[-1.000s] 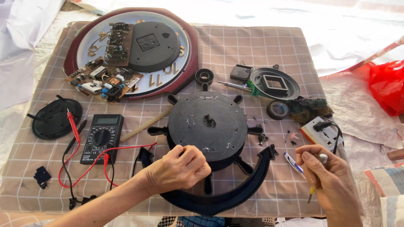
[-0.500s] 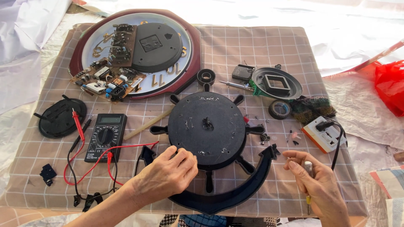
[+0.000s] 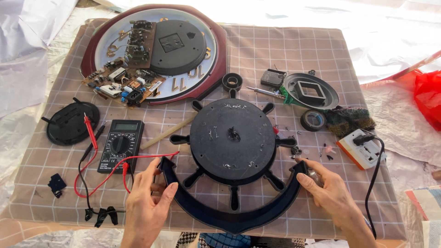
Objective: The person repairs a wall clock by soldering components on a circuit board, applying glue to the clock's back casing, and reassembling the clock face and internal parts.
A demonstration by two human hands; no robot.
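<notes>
A multimeter (image 3: 120, 145) with red leads lies near the desk's left edge. Left hand (image 3: 148, 205) and right hand (image 3: 330, 192) pinch the dark anchor-shaped frame (image 3: 232, 216) ends, fingers curled.

Left hand (image 3: 149, 206) palm down nr front edge of table, thumb and fingers spread. Right hand (image 3: 333, 195) likewise, fingers curled, w/ forearm off the front-right corner.

Ship's-wheel clock back (image 3: 233, 138): black. Anchor-shaped frame (image 3: 229, 213), lower centre: dark navy. Bench cloth (image 3: 294, 50): brown-beige with a thin white grid check. Round wall clock (image 3: 154, 53), upper left: maroon rim, pale blue-white face, gold numerals. Multimeter (image 3: 120, 146): black, with red and black leads. Bag (image 3: 429, 98), right edge: red. Power strip (image 3: 361, 149): white and orange.
</notes>
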